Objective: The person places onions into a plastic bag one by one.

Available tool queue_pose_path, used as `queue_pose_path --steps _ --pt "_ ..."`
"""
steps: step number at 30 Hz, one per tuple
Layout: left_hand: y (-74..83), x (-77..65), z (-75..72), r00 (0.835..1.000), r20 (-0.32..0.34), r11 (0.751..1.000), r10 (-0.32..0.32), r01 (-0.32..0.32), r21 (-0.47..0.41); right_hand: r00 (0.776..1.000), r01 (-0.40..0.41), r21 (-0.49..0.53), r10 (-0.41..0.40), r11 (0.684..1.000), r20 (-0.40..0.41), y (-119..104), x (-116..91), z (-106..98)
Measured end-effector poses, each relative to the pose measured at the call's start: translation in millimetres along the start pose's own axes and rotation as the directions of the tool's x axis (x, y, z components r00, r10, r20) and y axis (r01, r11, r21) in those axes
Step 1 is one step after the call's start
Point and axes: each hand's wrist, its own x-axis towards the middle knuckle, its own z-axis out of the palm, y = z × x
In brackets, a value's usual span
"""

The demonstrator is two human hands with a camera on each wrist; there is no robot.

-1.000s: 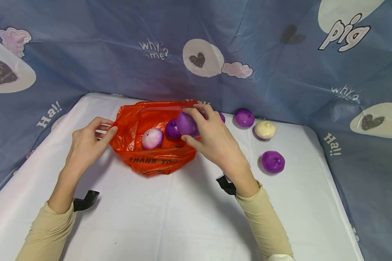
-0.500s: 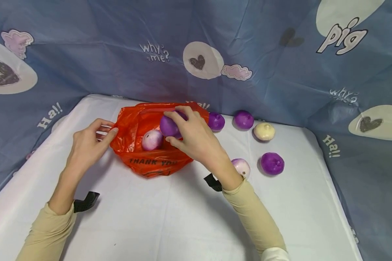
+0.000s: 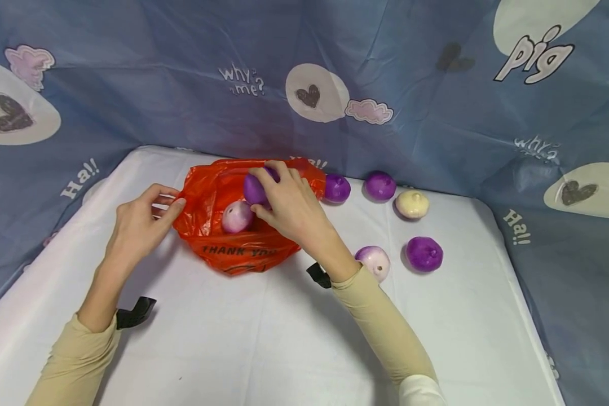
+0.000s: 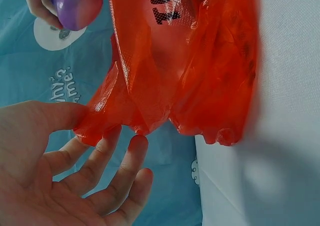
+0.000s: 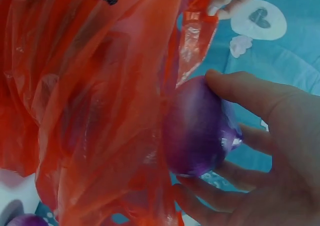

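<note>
A red plastic bag (image 3: pixel 195 217) printed THANK YOU lies with its mouth spread. At its left edge my left hand (image 3: pixel 139 225) pinches the plastic between thumb and fingers; the left wrist view shows the bag's rim (image 4: pixel 100 121) in that pinch. My right hand (image 3: pixel 296 208) grips a purple onion (image 3: pixel 255 189) over the bag's mouth, thumb on one side and fingers on the other, as the right wrist view shows the onion (image 5: pixel 197 131) beside the red plastic. Inside the bag sits a white-and-purple onion (image 3: pixel 237 216). Whatever lies behind the right hand is hidden.
Right of the bag are purple onions (image 3: pixel 337 189), (image 3: pixel 380 186) along the back, a pale yellow onion (image 3: pixel 412 204) and another purple onion (image 3: pixel 424 254). A white-and-purple onion (image 3: pixel 373 263) lies close to the right forearm. Blue printed cloth (image 3: pixel 182 101) rises behind the white table (image 3: pixel 208 338).
My right hand has carried the purple onion leftward over the bag's mouth. Onions behind the right hand and forearm have come into sight. The left hand keeps its hold on the bag.
</note>
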Motion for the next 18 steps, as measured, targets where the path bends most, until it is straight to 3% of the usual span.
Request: queue_pose_path --steps 10,18 --pt "1.3 0.1 1.4 1.000 -0.006 1.000 0.004 -0.004 -0.001 0.999 -0.033 0.017 0.033 0.999 0.010 2 18 13" --pt "1.8 -0.3 -0.3 1.000 -0.001 1.000 -0.002 0.002 0.006 0.999 -0.049 0.006 0.049 0.999 0.024 2 12 13"
